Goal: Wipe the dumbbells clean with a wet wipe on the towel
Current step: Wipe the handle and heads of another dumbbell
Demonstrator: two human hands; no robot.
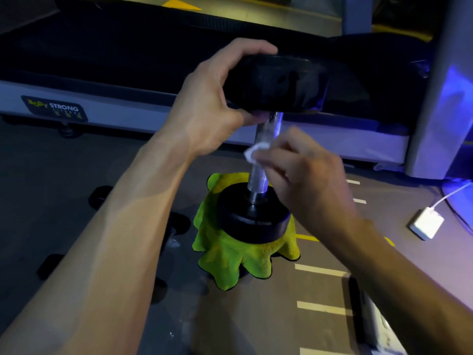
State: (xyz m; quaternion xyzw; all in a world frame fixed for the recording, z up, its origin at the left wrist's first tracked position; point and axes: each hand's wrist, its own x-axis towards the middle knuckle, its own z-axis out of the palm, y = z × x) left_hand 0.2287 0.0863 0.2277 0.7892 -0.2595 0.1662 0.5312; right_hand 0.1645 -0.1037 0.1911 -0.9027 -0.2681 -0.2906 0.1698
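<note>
Dumbbell [258, 149] upright on its lower black head, standing on a lime-green towel [238, 257] bunched on the grey gym floor [64, 162]; knurled chrome handle rising to the upper black head. Left hand [212, 103] clamped on that upper head, fingers over its top edge and thumb tucked underneath by the handle. Right hand [307, 170] pinching a small white wet wipe [252, 152] in curled fingers, wipe pressed to the left side of the handle about midway up. Behind, a treadmill [102, 73] with a dark belt and a pale side rail marked "BODY STRONG". To the left on the floor, more black dumbbells [102, 194], partly hidden under the left forearm. At far right, a white power adapter [426, 222] with its cable, lying on the floor near the treadmill's upright. Yellow and white stripes painted on the floor on the right. No containers visible.
</note>
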